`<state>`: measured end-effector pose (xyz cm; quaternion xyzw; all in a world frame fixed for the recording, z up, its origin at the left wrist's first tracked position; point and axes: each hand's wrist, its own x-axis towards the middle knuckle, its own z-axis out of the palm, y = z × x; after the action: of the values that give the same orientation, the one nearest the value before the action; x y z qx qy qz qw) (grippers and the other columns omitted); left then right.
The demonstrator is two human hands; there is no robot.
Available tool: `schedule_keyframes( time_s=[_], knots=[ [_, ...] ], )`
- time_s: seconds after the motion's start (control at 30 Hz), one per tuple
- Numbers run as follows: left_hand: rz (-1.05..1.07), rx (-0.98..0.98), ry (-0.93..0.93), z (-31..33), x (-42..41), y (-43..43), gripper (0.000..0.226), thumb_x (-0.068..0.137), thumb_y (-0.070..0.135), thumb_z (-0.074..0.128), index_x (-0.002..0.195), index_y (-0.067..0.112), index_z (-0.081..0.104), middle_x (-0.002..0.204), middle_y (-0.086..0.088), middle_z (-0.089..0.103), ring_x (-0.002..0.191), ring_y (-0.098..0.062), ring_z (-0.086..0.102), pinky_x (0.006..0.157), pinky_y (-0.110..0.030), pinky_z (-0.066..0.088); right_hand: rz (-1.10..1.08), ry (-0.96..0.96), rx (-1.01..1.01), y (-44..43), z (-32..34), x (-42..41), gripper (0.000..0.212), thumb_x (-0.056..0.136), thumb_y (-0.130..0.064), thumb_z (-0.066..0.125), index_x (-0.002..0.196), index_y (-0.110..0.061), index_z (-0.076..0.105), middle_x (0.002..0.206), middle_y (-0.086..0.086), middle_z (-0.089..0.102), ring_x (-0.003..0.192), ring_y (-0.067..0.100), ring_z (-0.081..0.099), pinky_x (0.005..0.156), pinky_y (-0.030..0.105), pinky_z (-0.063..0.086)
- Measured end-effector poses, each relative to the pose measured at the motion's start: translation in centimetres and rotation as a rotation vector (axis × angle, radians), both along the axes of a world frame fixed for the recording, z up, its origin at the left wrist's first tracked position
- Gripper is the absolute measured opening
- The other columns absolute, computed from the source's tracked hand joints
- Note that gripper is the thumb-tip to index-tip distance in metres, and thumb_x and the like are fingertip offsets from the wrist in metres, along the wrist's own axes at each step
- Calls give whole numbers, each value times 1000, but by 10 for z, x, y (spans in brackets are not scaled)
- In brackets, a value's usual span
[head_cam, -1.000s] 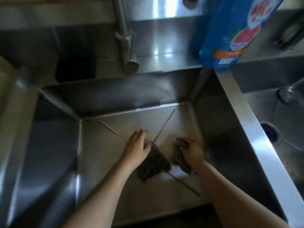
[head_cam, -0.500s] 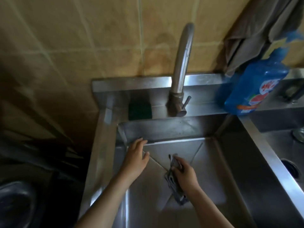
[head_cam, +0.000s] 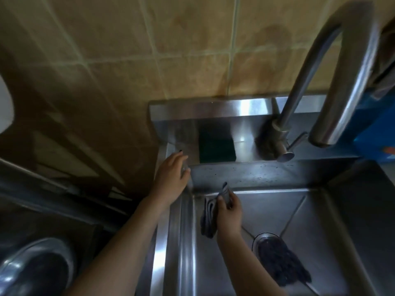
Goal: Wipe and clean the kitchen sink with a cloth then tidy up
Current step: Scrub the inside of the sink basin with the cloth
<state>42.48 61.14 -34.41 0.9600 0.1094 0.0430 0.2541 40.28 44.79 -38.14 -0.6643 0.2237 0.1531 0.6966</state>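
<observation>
Right hand clamped on grey cloth, centre frame, near back-left corner of sink.
Folded cloth sits left of the palm, fingers curled round its top, just beside the basin's left wall. Left hand has straight fingers resting on the rim corner, up-left of the cloth and apart from it. Dark rag lies over drain, lower right.

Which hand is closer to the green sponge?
The left hand. It is at the back-left corner of the sink, just left of the green sponge. The right hand is farther, down inside the sink, holding the grey cloth.
</observation>
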Motion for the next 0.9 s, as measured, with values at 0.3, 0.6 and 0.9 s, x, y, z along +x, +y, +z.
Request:
schedule_keyframes(
  time_s=[0.3,0.6,0.9],
  knots=[
    [0,360,115,-22,12,2,47,99,37,18,143,28,31,153,9,23,142,-8,12,112,-32,-4,-180,63,298,61,5,32,46,91,-11,51,135,-26,44,134,4,51,119,23,51,103,44,42],
    [38,301,141,-20,17,1,48,99,34,13,144,29,28,154,12,19,142,-2,7,112,-30,-8,-327,12,330,88,-5,39,57,78,-6,71,119,-32,42,123,1,47,117,19,52,100,40,46],
    [-3,463,178,-25,17,-1,52,96,36,8,148,30,4,157,10,3,143,-8,-2,113,-36,-8,-351,15,433,89,-9,40,45,85,-17,66,117,-38,43,124,0,50,113,19,55,95,40,49]
  ],
)
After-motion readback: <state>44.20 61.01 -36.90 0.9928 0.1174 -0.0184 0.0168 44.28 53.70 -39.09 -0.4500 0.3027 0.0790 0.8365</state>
